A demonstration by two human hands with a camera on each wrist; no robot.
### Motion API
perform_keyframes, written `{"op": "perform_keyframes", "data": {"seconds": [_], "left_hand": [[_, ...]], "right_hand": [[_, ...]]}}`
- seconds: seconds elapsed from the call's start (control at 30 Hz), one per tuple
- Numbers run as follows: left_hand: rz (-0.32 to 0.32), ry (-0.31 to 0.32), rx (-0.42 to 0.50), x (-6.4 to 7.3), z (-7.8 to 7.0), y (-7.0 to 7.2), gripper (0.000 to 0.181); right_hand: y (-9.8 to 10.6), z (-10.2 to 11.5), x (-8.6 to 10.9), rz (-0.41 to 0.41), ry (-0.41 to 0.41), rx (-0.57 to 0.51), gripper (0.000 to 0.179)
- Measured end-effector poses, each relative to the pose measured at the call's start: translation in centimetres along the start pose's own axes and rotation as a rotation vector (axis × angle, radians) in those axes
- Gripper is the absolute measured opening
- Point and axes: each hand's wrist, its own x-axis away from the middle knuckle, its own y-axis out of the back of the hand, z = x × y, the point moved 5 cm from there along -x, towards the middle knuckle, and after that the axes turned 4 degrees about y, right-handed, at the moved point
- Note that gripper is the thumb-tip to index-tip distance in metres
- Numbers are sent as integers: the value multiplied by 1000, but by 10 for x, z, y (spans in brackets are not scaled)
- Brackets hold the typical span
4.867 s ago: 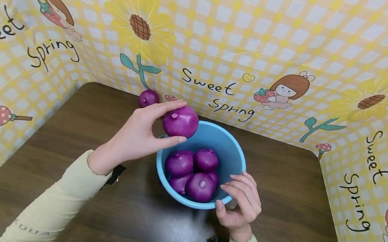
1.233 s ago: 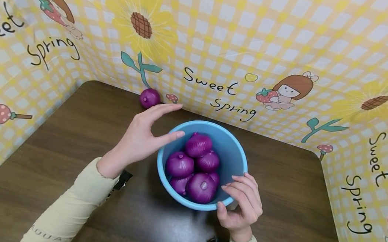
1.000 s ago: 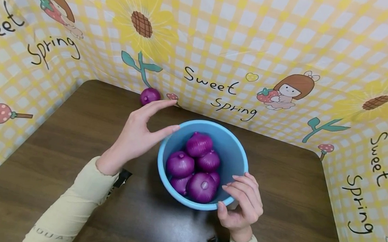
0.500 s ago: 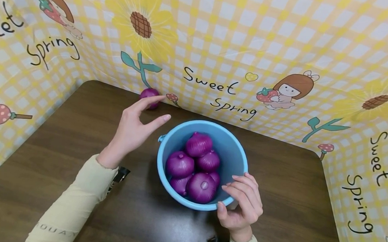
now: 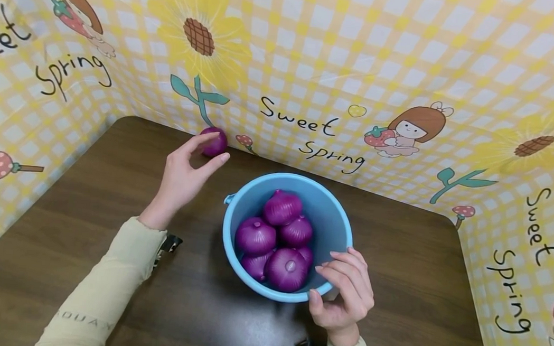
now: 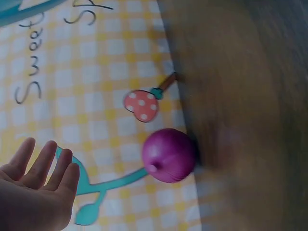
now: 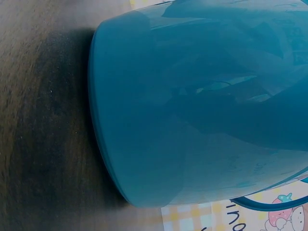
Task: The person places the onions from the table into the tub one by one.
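Observation:
A lone purple onion sits at the back edge of the table, against the patterned cloth. My left hand is over the table just in front of it, thumb and fingers spread and nothing held. In the left wrist view, the fingers of this hand are apart from the onion. My right hand holds the near right rim of a blue bucket. Several purple onions are piled inside. The right wrist view is filled by the bucket's outer wall; the hand is not visible there.
A dark wooden table carries the bucket. Yellow checked cloth with printed flowers and lettering rises along the back and both sides. A handle joint sticks out at the bucket's left.
My left hand has let go of an onion, which lies on the pile in the bucket. It has then moved left and back to the lone onion. My right hand has stayed on the rim.

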Motion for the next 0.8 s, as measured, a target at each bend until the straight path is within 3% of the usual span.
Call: {"op": "perform_keyframes", "data": {"seconds": [0.33,0.8], "left_hand": [[-25,71,-15,-8,24,1,56],[-32,119,-29,-26,48,-2,65]], "right_hand": [[0,0,1,24,-8,6,47],[0,0,0,20,-3,14,47]]}}
